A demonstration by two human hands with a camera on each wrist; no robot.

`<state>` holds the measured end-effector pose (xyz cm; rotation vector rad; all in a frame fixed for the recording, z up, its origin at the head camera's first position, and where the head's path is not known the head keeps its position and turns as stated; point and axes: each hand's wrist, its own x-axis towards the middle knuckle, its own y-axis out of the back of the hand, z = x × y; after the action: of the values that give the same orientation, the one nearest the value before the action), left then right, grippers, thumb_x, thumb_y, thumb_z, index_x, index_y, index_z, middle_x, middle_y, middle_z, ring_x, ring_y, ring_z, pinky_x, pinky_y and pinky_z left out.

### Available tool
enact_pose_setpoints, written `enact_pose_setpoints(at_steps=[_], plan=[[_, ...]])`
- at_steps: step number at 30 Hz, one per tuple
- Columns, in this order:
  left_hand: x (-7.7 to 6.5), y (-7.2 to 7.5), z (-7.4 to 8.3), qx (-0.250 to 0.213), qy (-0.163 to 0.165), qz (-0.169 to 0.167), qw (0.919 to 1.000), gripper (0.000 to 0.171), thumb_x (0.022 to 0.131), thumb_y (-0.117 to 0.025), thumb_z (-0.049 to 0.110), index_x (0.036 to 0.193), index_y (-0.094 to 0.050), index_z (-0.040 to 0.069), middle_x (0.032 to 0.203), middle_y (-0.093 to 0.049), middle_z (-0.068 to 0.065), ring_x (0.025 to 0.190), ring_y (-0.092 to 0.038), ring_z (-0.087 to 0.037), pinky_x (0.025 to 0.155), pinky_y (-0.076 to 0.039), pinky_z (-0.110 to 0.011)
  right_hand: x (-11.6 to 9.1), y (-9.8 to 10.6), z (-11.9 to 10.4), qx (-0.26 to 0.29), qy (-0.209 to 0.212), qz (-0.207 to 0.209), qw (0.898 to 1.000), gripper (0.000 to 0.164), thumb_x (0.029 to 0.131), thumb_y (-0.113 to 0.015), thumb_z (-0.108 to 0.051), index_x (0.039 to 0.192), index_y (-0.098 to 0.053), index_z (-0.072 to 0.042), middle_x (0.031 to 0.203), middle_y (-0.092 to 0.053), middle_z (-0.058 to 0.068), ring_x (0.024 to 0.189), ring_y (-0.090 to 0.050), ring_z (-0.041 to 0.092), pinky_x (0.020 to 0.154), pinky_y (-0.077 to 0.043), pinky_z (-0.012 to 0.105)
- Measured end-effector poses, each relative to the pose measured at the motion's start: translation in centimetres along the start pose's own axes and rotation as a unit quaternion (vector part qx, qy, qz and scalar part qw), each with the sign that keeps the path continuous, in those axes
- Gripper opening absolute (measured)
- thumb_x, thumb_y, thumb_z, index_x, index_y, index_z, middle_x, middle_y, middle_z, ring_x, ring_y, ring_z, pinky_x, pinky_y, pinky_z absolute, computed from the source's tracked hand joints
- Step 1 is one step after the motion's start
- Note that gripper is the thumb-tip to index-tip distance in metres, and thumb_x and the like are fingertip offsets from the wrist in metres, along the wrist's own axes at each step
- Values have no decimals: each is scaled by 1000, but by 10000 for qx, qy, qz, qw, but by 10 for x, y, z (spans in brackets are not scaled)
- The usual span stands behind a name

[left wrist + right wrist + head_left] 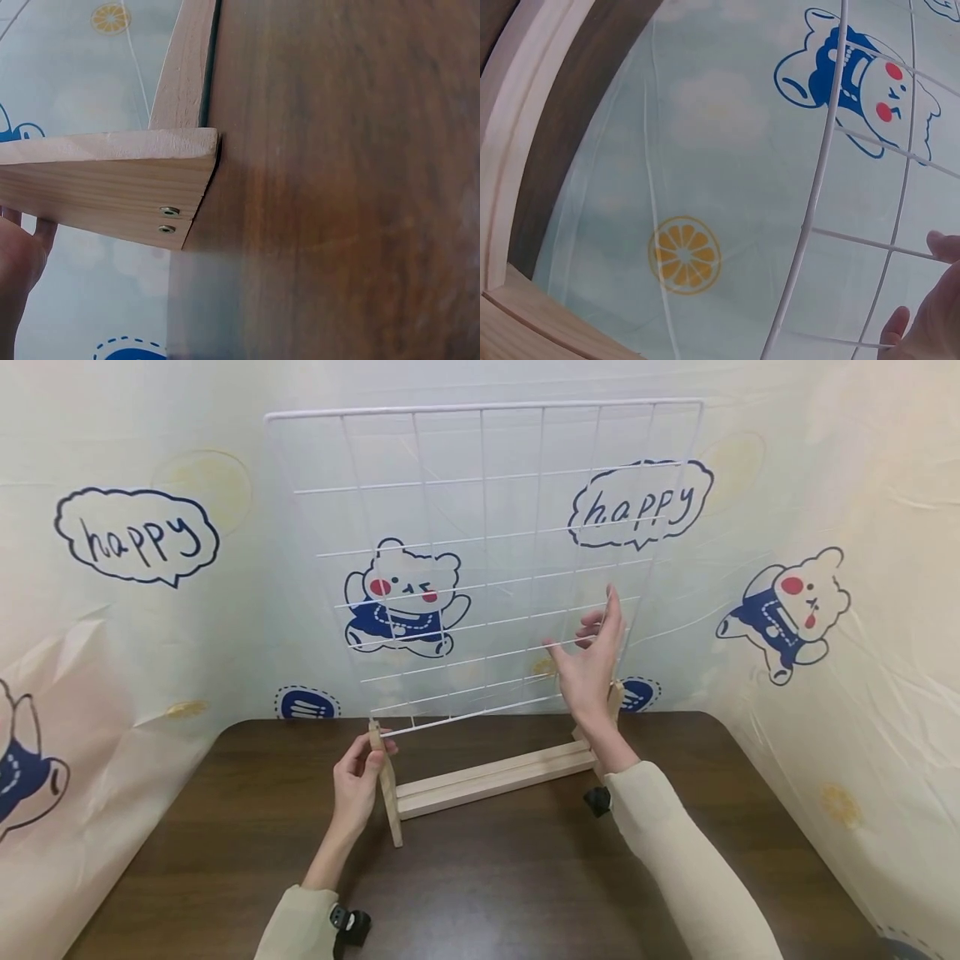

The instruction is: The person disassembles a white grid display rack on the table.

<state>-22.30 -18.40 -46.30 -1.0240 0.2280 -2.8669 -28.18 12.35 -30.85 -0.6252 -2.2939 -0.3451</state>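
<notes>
My left grip (357,787) pinches, thumb (373,764) against fingers, left forearm (326,857) slanting down below it. My right grip (588,678) sits higher, forefinger (613,608) pointing up, thumb spread leftward, right forearm (678,852) running down rightward beneath.

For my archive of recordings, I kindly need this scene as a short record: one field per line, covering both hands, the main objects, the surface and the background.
Left hand: grips the left wooden upright near its top
Right hand: raised beside the grid's right part; contact unclear
White wire grid: standing, lower edge above the crossbar
Wooden crossbar: joins the uprights
Surface: brown table
Background: printed sheet with bears and "happy" bubbles
</notes>
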Motion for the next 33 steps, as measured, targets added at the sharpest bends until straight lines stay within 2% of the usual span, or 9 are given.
enact_pose_setpoints(at_steps=[5,9,13,19,24,29,31,33], plan=[[1,0,4,104,44,11,9999,27,98,-53,3,112,-55,-20,93,-63,-30,90,-66,-27,81,-49,-23,3,1,-4,44,14,-66,10000,101,75,-82,-2,153,-20,-17,111,-43,10,95,-48,23,85,-47,43],[0,1,3,188,146,32,9997,24,99,-52,4,111,-57,-17,94,-58,-36,91,-66,-23,81,-49,-22,4,3,-6,-17,-143,-149,9998,101,76,-82,-4,153,-18,-22,113,-42,7,97,-49,24,85,-48,38],[-1,3,-2,230,182,69,9995,19,99,-51,3,110,-61,-8,96,-60,-33,92,-66,-23,83,-49,-23,4,6,-8,-41,-202,-183,9996,100,78,-81,-6,153,-18,-25,114,-42,7,98,-49,23,85,-48,37],[-2,4,-4,219,143,41,9997,21,99,-53,7,111,-62,-8,96,-63,-28,92,-66,-24,83,-49,-23,3,12,-7,-81,-238,-151,9996,100,77,-81,-6,153,-18,-25,114,-43,7,96,-50,21,84,-47,35],[-3,2,-1,238,196,-95,9995,27,99,-52,7,114,-58,-14,95,-66,-24,93,-66,-28,83,-49,-23,0,22,-6,197,-266,-78,9994,101,76,-80,0,153,-18,-19,115,-43,11,97,-49,25,86,-46,40],[-2,-3,13,224,127,-144,9996,32,99,-53,8,115,-53,-20,94,-67,-21,91,-67,-20,84,-50,-24,-1,27,-6,274,-239,-102,9993,102,76,-80,2,153,-17,-16,116,-43,17,97,-48,29,88,-46,44],[-1,-5,19,270,108,-117,9995,32,98,-54,10,115,-56,-17,94,-68,-15,90,-67,-17,83,-49,-22,-4,30,-16,240,-160,-114,9995,100,75,-79,6,152,-18,-9,115,-43,22,96,-48,34,88,-46,47],[-1,-5,23,316,69,-97,9994,28,98,-56,10,114,-59,-12,95,-68,-10,89,-65,-13,80,-48,-19,-6,31,-15,160,-85,-102,9998,99,74,-79,7,152,-20,-7,113,-43,22,95,-49,32,87,-47,46]])
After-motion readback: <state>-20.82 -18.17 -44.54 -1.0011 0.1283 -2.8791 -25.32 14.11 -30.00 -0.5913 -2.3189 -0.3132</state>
